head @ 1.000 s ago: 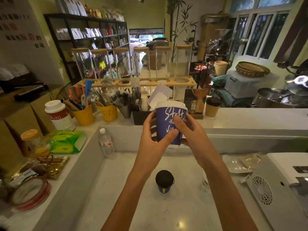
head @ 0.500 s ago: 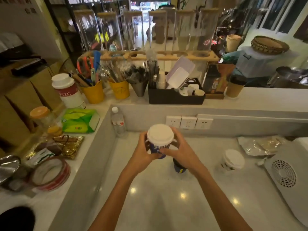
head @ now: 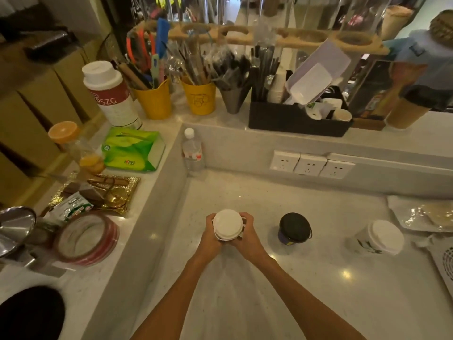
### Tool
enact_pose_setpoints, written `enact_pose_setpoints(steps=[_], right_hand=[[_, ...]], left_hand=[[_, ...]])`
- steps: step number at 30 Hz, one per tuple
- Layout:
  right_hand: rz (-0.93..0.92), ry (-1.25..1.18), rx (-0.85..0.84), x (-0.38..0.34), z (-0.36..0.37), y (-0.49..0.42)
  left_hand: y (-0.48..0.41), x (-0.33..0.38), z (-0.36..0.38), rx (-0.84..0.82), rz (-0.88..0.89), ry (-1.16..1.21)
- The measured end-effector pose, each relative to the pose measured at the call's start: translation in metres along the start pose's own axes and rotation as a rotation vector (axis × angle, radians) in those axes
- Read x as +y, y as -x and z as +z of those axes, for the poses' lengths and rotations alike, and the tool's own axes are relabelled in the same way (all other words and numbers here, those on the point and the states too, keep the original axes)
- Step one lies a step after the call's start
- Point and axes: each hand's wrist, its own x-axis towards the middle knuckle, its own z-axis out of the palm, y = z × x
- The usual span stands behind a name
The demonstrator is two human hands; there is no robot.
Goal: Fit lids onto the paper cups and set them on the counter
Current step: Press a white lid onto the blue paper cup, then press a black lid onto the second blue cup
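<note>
A paper cup with a white lid (head: 228,224) is low over the pale counter (head: 245,192), seen from above so its blue wall is hidden. My left hand (head: 210,234) wraps its left side and my right hand (head: 247,235) wraps its right side. To the right stands a small blue cup with a black lid (head: 294,228). Farther right stands a white cup with a white lid (head: 381,238). Whether the held cup touches the counter I cannot tell.
A water bottle (head: 192,150) stands in the back left corner. Wall sockets (head: 310,164) line the back wall. A foil bag (head: 424,214) and a white fan unit (head: 445,263) lie at the right. The raised ledge holds tape rolls (head: 85,239), a tissue pack (head: 133,149), yellow utensil pots (head: 154,100) and a black caddy (head: 294,119).
Both hands brought the white-lidded cup down from chest height to just over the counter. My view tilted downward, so the black-lidded cup now sits to the right of my hands.
</note>
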Motion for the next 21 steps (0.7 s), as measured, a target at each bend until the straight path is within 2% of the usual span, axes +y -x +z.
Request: enact_pose_setpoints(steps=[6, 10, 12, 15, 17, 19, 21], right_hand=[[0.039, -0.042, -0.038, 0.015, 0.004, -0.001], [0.102, 0.011, -0.113, 0.005, -0.014, 0.011], [0.062, 0.163, 0.001, 0.003, -0.038, 0.026], [-0.126, 0.313, 0.286, 0.006, -0.088, 0.051], [-0.190, 0.462, 0.419, 0.008, -0.126, 0.054], [-0.126, 0.604, 0.329, 0.012, -0.158, 0.044], [0.030, 0.629, 0.075, 0.018, -0.175, 0.034]], left_hand=[[0.002, -0.012, 0.008, 0.092, -0.043, 0.094], [0.018, -0.023, 0.008, 0.121, -0.017, 0.006], [0.035, -0.034, 0.015, 0.190, -0.037, -0.067], [0.066, -0.050, 0.041, 0.333, -0.089, -0.126], [0.077, -0.049, 0.069, 0.361, -0.089, -0.204], [0.076, -0.031, 0.100, 0.236, -0.041, -0.257], [0.060, -0.006, 0.129, 0.030, 0.006, -0.269]])
